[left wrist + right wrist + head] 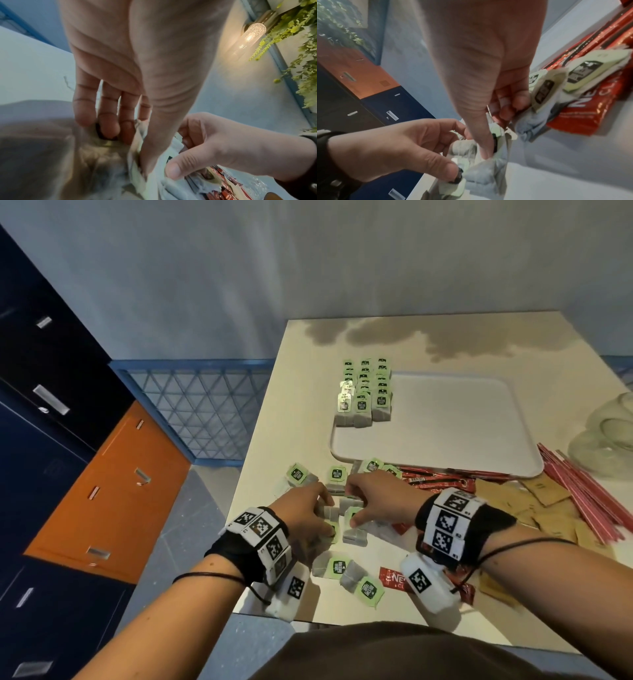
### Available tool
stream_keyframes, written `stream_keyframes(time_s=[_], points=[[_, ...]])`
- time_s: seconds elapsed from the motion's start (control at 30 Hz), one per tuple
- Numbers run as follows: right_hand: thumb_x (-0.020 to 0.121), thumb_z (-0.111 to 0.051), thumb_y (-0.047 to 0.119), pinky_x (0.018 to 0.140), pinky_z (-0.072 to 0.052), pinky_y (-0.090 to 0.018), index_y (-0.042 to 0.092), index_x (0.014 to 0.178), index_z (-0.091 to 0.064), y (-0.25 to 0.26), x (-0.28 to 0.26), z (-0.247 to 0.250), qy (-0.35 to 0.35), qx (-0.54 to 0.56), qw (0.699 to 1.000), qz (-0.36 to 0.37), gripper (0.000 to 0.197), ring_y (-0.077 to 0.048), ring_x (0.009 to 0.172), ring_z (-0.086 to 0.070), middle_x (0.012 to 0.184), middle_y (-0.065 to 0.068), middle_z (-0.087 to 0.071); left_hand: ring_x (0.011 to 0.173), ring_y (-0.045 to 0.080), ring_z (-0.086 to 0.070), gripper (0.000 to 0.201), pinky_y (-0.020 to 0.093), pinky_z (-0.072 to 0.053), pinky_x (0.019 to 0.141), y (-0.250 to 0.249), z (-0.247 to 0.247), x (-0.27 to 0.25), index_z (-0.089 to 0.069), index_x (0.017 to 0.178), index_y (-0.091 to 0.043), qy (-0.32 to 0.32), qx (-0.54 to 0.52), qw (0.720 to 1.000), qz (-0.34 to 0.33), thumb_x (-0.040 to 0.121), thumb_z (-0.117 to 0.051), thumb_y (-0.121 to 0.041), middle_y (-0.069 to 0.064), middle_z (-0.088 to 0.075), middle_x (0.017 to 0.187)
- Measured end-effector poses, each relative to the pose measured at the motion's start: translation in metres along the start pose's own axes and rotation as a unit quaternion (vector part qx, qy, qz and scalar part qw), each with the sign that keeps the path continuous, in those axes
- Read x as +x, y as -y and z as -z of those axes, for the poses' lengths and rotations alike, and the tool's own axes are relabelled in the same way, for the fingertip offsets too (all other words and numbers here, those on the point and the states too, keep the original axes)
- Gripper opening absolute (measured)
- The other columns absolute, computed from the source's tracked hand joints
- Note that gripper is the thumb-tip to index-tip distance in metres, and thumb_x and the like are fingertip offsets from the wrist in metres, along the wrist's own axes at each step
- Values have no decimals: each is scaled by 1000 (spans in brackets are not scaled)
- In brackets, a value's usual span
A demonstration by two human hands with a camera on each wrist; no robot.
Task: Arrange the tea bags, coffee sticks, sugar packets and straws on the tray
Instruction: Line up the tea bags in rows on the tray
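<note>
Bench (274, 419), filling the right half of the head view, carries a white tray (445, 422) at centre right. Three neat rows of tea bags (363, 392) stand along the tray's upper left edge. Straws (582, 494), sugar packets (544, 491) and coffee sticks (438, 479) lie loose below and right of the tray. At lower centre, the left hand (305, 518) and right hand (373, 494) meet over scattered loose tea bags (352, 537); each grip is narrow, thumb and fingers pinching bags. The step is best done by squaring green tags the same way up, stacking edges flush, then lifting the bundle together so strings do not tangle.
</note>
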State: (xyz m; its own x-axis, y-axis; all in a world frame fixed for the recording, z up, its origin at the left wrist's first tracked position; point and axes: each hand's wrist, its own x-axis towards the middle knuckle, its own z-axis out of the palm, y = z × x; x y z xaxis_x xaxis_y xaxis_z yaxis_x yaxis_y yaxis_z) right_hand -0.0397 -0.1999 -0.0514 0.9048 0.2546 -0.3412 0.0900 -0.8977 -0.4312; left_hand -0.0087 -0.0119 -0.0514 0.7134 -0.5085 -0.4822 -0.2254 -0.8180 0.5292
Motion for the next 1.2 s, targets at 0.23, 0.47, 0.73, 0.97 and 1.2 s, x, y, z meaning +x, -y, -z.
stream_keyframes(time_s=[0.23,0.47,0.73,0.97,1.2], points=[[74,-83,31,59,-43,-21,15,90,-67,-13,-10,22,7,108,994,-13,27,-6,65,-54,80,2,-66,73,9,-57,15,17,-41,58,2,16,6,-56,96,-20,-79,-47,996,-13,89,-65,-31,-7,-60,84],[79,-80,12,63,-60,-34,8,92,-68,-17,-10,51,-99,302,948,-16,18,-23,64,-71,86,-13,-70,76,27,-66,14,42,-61,75,-30,14,14,-61,102,-3,-54,-474,878,35,98,-48,-5,13,-67,85],[91,-67,12,55,-55,-26,1,103,-66,-24,-4,53,-112,402,908,-42,17,-19,59,-67,77,-16,-70,83,25,-71,32,49,-60,76,-44,9,36,-63,114,-8,-68,-441,895,1,88,-72,-22,17,-72,101],[101,-44,44,68,-59,-36,2,112,-66,-30,1,66,-88,498,857,-99,48,-24,64,-66,86,-18,-68,84,31,-70,14,46,-61,72,-48,23,53,-66,101,-14,-104,-338,934,-52,88,-70,-10,17,-70,100],[95,-63,15,61,-58,-28,1,115,-63,-46,11,70,-102,533,834,-102,25,-18,66,-64,90,-13,-63,70,24,-68,18,26,-55,54,-55,32,72,-63,100,-12,-131,-323,937,-33,86,-72,-9,18,-70,96]])
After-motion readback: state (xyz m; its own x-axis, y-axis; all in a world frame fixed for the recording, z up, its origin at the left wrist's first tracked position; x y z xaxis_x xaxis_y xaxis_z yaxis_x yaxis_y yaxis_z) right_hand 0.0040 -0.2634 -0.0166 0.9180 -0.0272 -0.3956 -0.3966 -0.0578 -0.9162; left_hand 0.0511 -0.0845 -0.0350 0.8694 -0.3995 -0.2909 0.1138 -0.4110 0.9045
